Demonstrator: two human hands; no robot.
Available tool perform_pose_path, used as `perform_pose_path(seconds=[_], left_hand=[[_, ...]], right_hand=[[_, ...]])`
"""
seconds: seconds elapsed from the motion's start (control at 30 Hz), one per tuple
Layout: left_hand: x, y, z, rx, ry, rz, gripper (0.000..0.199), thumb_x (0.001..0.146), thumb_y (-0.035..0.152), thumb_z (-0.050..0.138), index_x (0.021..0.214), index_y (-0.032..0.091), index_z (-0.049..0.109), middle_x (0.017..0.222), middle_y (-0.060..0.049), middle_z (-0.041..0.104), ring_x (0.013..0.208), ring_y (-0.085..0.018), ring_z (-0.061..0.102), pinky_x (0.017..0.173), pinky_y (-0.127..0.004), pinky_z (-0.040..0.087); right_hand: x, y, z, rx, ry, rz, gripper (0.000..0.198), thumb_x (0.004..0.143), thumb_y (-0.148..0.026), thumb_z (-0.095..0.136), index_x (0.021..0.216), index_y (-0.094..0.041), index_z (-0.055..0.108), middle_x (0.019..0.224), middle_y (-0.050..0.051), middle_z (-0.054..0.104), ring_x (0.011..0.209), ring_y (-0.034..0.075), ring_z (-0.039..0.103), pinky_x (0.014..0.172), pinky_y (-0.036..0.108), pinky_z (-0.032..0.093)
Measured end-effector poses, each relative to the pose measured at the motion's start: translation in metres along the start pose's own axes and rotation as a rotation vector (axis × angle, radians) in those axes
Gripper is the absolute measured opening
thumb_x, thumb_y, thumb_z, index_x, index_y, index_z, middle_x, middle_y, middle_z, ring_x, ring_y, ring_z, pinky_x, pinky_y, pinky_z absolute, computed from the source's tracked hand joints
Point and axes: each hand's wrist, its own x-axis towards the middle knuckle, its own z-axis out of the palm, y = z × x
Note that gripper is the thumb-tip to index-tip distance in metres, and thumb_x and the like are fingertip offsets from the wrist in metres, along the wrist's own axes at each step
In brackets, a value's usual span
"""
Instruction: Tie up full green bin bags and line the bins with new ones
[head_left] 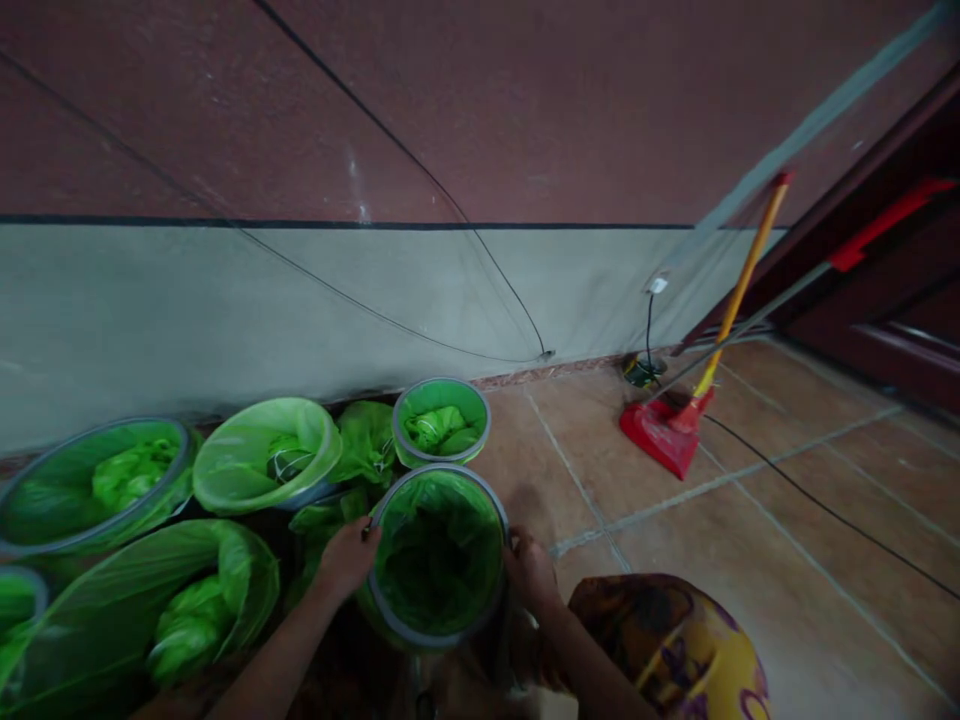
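Note:
A round bin point(440, 640) with a grey rim and a thin green liner stands before me, its mouth facing up and dark inside. My left hand point(349, 560) is closed on the rim at its left side. At the opposite side my right hand point(531, 568) has its fingers curled round the rim. Just behind it is a smaller round green-lined bin point(442, 462) with a bunched green bag point(436, 430) inside. Loose green sheer material point(365, 440) lies to the left of these.
Several more green-lined containers, such as a wide one point(214, 470), crowd the left. On the tiled floor point(810, 520) at right are a red dustpan point(664, 435), a yellow-handled broom point(739, 290) and a black cable point(810, 494). Thin wires hang along the wall point(375, 290).

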Motion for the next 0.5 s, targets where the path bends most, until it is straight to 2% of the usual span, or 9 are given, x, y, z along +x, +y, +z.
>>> perform_pose_path(seconds=[0.17, 0.33, 0.5], left_hand=[[-0.001, -0.009, 0.0, 0.039, -0.004, -0.009, 0.033, 0.094, 0.028, 0.037, 0.09, 0.017, 0.068, 0.085, -0.009, 0.074, 0.084, -0.02, 0.069, 0.073, -0.027, 0.047], [0.004, -0.016, 0.008, 0.126, 0.029, -0.012, 0.034, 0.093, 0.028, 0.038, 0.103, 0.015, 0.069, 0.107, -0.014, 0.074, 0.104, -0.023, 0.068, 0.089, -0.031, 0.048], [0.01, -0.017, 0.017, 0.152, 0.035, -0.028, 0.035, 0.093, 0.027, 0.039, 0.106, 0.017, 0.069, 0.105, -0.014, 0.074, 0.1, -0.024, 0.069, 0.088, -0.034, 0.05]], right_hand=[[0.001, 0.001, 0.015, -0.04, -0.028, -0.008, 0.035, 0.088, -0.024, 0.046, 0.117, -0.015, 0.062, 0.081, 0.008, 0.074, 0.081, 0.022, 0.07, 0.068, 0.026, 0.044], [0.005, -0.002, 0.026, -0.073, -0.003, 0.044, 0.037, 0.091, -0.025, 0.045, 0.123, -0.015, 0.061, 0.089, 0.013, 0.075, 0.09, 0.026, 0.071, 0.074, 0.031, 0.047], [0.006, -0.001, 0.029, -0.05, -0.006, 0.016, 0.038, 0.09, -0.021, 0.047, 0.124, -0.013, 0.061, 0.092, 0.014, 0.075, 0.093, 0.025, 0.071, 0.08, 0.031, 0.049]])
